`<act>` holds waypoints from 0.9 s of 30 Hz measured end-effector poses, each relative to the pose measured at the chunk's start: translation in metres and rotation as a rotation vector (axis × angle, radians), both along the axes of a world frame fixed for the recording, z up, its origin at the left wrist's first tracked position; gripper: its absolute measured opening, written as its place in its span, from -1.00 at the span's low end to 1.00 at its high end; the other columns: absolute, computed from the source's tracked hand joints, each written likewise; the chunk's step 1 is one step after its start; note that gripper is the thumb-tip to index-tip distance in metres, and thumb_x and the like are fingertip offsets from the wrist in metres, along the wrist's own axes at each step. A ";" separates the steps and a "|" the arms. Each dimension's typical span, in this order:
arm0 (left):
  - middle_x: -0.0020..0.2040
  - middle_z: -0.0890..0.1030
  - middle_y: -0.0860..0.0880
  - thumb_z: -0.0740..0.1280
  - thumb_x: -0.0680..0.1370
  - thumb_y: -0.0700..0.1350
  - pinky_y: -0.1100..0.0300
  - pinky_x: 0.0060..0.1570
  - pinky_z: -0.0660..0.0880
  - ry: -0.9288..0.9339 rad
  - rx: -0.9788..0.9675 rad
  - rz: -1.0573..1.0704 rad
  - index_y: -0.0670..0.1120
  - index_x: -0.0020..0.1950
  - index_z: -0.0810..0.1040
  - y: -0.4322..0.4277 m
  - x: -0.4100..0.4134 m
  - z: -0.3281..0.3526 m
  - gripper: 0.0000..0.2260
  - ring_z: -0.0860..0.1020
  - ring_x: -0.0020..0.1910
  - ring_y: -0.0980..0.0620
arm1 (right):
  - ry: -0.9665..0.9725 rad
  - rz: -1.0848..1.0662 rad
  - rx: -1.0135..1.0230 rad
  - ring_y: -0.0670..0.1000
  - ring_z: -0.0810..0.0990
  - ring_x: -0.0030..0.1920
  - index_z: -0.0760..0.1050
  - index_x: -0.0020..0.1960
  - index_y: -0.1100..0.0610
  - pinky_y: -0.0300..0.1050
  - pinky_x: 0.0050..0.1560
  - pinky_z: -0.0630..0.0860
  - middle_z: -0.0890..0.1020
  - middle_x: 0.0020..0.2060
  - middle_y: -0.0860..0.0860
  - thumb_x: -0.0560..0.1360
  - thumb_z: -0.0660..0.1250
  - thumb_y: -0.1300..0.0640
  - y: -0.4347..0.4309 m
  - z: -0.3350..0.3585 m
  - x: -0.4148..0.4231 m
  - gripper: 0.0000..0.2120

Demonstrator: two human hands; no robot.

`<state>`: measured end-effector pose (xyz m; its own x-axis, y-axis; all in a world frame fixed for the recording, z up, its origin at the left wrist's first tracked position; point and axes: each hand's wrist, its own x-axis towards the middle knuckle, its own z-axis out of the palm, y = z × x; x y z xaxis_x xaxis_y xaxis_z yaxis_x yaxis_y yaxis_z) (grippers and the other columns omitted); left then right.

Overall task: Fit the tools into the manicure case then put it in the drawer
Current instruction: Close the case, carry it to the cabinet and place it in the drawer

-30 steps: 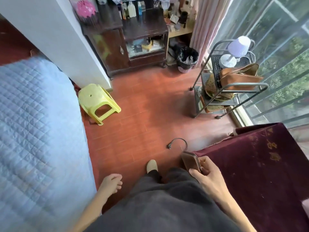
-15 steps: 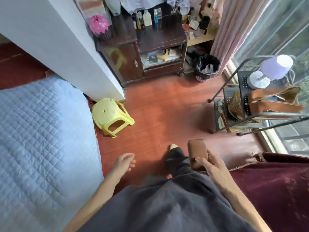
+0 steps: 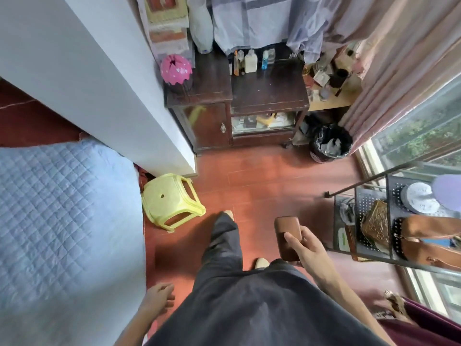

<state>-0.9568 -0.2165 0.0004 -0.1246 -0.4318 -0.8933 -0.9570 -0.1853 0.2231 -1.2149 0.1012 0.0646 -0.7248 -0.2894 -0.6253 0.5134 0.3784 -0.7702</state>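
While the right hand [image 3: 309,248] keeps its grip closed round the manicure case [image 3: 287,237], the cabinet [image 3: 237,116] looms nearer

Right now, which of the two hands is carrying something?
The right hand: it holds the closed brown manicure case. The left hand hangs empty beside the leg.

Our right hand [image 3: 308,248] out front, fingers wrapped round the closed brown manicure case [image 3: 287,237], our left hand [image 3: 158,297] low, loosely curled, empty
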 end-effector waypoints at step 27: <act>0.05 0.70 -0.14 0.29 0.68 -0.10 0.36 -0.23 0.51 0.157 -0.009 -0.345 -0.13 0.22 0.61 -0.078 -0.460 0.018 -0.81 0.63 -0.12 0.05 | -0.095 -0.270 0.046 -0.13 0.74 -0.10 0.66 0.08 -0.06 -0.19 -0.09 0.53 0.79 -0.11 -0.14 0.63 0.42 -0.06 -0.060 -0.004 -0.320 -0.89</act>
